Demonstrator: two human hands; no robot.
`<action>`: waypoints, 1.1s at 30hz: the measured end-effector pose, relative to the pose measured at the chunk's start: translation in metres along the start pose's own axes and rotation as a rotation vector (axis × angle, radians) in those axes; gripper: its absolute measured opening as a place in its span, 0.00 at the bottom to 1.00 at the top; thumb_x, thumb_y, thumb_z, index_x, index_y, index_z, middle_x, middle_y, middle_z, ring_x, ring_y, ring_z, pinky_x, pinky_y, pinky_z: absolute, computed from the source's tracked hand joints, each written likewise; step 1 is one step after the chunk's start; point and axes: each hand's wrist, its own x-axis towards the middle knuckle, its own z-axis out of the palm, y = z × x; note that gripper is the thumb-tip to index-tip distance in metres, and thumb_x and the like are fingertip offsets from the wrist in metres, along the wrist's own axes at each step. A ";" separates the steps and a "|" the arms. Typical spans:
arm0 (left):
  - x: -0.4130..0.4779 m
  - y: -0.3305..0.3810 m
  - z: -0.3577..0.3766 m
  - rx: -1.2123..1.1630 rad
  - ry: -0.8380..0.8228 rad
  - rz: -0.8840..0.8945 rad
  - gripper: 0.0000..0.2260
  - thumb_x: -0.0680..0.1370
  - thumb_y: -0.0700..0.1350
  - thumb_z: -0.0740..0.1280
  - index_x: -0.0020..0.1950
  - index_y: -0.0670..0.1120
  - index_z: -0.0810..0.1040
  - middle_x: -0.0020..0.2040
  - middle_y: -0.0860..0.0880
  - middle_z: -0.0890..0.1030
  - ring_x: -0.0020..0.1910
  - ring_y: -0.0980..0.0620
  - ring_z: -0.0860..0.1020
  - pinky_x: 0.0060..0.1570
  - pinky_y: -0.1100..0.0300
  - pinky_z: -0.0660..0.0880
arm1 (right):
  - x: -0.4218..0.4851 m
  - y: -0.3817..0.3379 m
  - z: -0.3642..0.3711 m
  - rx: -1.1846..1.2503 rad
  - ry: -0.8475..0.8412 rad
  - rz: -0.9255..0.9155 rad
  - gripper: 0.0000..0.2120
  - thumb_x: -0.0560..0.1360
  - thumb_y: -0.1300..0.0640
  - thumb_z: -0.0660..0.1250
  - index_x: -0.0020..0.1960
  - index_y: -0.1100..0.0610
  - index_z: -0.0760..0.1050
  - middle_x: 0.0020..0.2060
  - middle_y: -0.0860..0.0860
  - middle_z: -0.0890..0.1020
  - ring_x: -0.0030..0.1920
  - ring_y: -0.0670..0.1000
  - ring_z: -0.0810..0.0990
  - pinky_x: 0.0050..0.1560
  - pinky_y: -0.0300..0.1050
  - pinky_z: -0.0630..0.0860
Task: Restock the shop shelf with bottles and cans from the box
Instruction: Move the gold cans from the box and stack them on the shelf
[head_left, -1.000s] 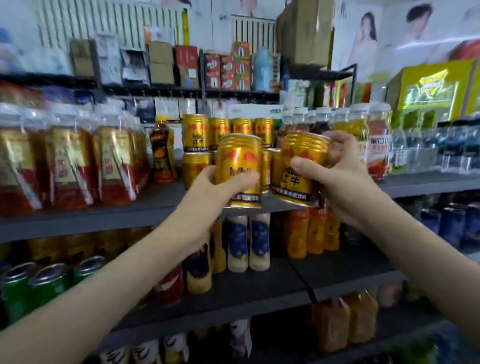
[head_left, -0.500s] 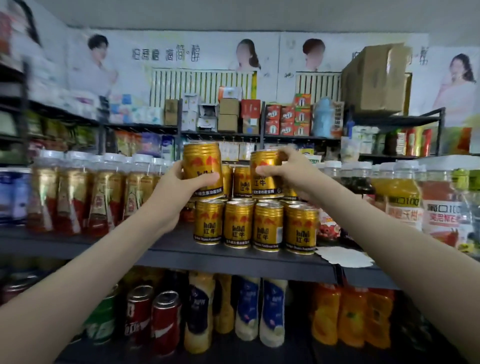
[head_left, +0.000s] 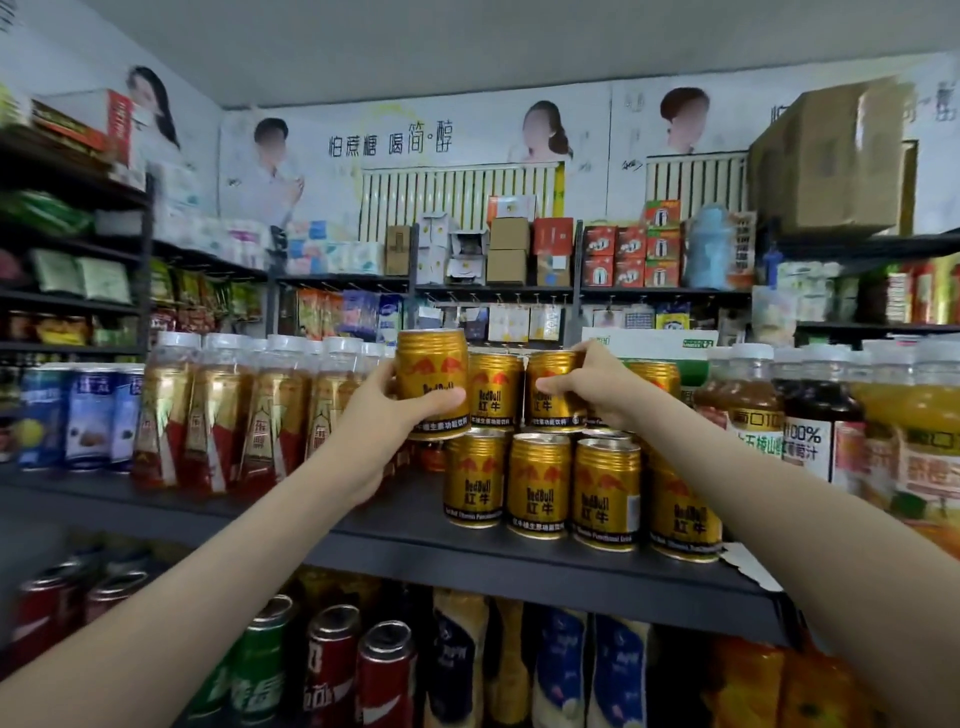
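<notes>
My left hand (head_left: 387, 415) grips a gold Red Bull can (head_left: 431, 382) upright in the air, at the left end of the upper row of stacked cans. My right hand (head_left: 597, 387) holds a second gold can (head_left: 550, 392), which sits on top of the bottom row of gold cans (head_left: 540, 486). That bottom row stands on the dark shelf (head_left: 415, 540). Another gold can (head_left: 493, 387) stands in the upper row between the two held ones. The box is out of view.
Tea bottles with white caps (head_left: 218, 415) crowd the shelf to the left, juice bottles (head_left: 810, 421) to the right. Blue cans (head_left: 88, 415) sit at the far left. Below are cola cans (head_left: 332, 670) and more bottles. Cardboard boxes (head_left: 826, 161) rest on the high shelf.
Both hands have carried their cans up and forward to the stack. The right can has come down upright onto the bottom row; the head has tilted up.
</notes>
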 end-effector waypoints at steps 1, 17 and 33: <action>0.001 -0.002 0.000 -0.003 -0.011 -0.004 0.22 0.68 0.44 0.76 0.58 0.55 0.73 0.54 0.54 0.80 0.54 0.56 0.78 0.45 0.62 0.72 | 0.002 -0.001 -0.001 -0.023 -0.013 0.003 0.32 0.69 0.62 0.75 0.67 0.57 0.62 0.54 0.57 0.76 0.55 0.57 0.77 0.59 0.57 0.76; 0.014 -0.014 -0.002 -0.005 -0.064 -0.049 0.18 0.68 0.45 0.77 0.53 0.56 0.74 0.54 0.53 0.80 0.56 0.52 0.77 0.57 0.53 0.73 | 0.013 0.000 -0.001 -0.159 -0.054 0.018 0.32 0.70 0.59 0.74 0.70 0.58 0.64 0.53 0.56 0.79 0.54 0.57 0.79 0.61 0.56 0.75; 0.012 -0.006 0.050 0.138 -0.185 0.138 0.25 0.64 0.50 0.79 0.58 0.54 0.77 0.53 0.55 0.82 0.54 0.55 0.79 0.55 0.55 0.77 | -0.079 -0.035 0.005 -0.104 -0.303 -0.284 0.28 0.65 0.42 0.72 0.62 0.50 0.73 0.55 0.49 0.81 0.56 0.49 0.80 0.56 0.43 0.76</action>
